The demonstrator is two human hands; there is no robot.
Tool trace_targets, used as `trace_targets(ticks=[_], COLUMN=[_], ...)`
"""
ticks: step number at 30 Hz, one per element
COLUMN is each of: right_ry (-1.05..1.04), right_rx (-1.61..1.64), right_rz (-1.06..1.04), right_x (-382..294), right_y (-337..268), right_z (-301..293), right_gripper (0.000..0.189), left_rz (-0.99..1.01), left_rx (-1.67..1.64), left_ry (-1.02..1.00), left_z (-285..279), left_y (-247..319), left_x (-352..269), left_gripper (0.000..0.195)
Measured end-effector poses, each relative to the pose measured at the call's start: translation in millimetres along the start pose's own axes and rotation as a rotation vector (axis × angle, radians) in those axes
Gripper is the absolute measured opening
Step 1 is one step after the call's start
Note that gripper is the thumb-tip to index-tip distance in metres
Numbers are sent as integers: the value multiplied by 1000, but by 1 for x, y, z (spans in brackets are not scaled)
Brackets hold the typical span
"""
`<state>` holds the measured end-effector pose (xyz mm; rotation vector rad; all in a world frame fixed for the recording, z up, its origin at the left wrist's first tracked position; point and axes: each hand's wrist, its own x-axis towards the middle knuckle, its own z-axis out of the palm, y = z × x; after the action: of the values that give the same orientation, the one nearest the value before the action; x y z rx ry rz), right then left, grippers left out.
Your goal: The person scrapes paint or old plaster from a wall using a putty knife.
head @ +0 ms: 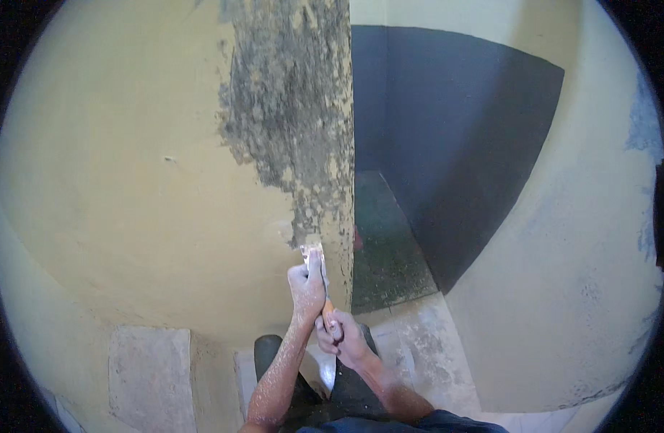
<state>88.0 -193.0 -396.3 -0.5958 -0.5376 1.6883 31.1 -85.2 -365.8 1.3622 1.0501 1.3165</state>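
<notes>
A scraper (312,253) with a metal blade and an orange-brown handle meets the yellow painted wall (245,227) at the lower end of a rough grey stripped patch (288,108). My left hand (308,284), dusty white, is closed around the tool near its blade, with a finger laid along the metal. Lower down, my right hand (343,335) grips the handle's end. Pale dust covers both forearms. Flakes of yellow paint remain within the grey patch and along the wall's vertical edge.
Right of the wall's edge is an opening with a dark green floor (386,243) and a wall with a dark blue-grey lower part (462,108). A pale block or ledge (150,373) juts out at lower left. Dusty floor tiles (429,346) lie at lower right.
</notes>
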Motion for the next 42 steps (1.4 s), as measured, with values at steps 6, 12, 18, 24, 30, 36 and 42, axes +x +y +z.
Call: trace_targets(ticks=[6, 12, 18, 24, 30, 36, 42], right_ry=[193, 264, 295, 299, 280, 229, 249], right_rx=[-204, -314, -370, -349, -369, -414, -368], right_rz=[-106, -260, -311, -313, -314, -402, -365], right_x=[5, 9, 17, 20, 21, 31, 19], right_y=[4, 13, 13, 19, 18, -11, -9], right_z=[8, 17, 16, 11, 8, 25, 28], right_gripper=[38, 38, 39, 38, 37, 37, 36], left_rz=[-2, 15, -1, 41, 51, 126, 97], left_rx=[1, 47, 2, 49, 22, 15, 94], left_ry=[32, 8, 15, 7, 8, 6, -10], left_z=[6, -1, 3, 1, 3, 7, 6], left_y=[1, -7, 0, -2, -3, 40, 39], left_x=[-2, 5, 8, 6, 8, 20, 15], left_gripper=[58, 58, 58, 57, 57, 57, 59])
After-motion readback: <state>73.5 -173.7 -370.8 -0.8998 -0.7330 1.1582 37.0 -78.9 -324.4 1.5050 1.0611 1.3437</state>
